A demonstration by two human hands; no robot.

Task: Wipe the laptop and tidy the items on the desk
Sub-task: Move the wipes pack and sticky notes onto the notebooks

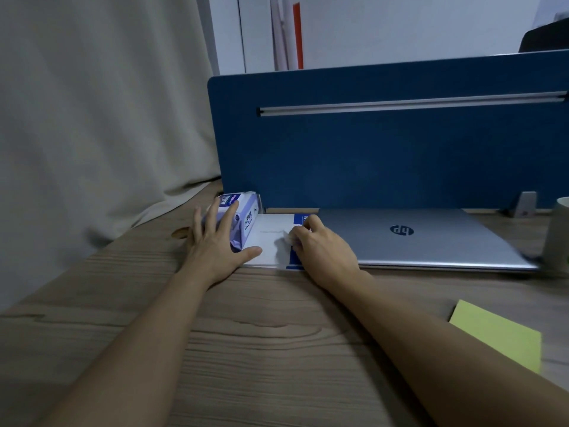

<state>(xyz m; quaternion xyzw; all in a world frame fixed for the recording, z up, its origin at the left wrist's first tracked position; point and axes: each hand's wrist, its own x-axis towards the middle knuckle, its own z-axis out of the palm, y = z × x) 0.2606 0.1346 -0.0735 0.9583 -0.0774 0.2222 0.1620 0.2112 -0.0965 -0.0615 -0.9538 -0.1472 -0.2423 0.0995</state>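
Observation:
A closed silver laptop [431, 238] lies flat on the wooden desk [261, 334] against the blue divider. Left of it lies a white booklet with blue trim [271, 238]. A pack of wet wipes [243, 217] rests on the booklet's left side. My left hand [215, 241] lies flat with spread fingers over the pack, its thumb on the booklet. My right hand [323, 251] is closed on a small crumpled white wipe [288, 237], pressed on the booklet near the laptop's left edge.
A blue divider panel [385, 143] with a metal rail stands behind the laptop. A yellow sticky-note pad [502, 334] lies at the right front. A pale mug [557, 232] stands at the right edge. A beige curtain [92, 118] hangs on the left.

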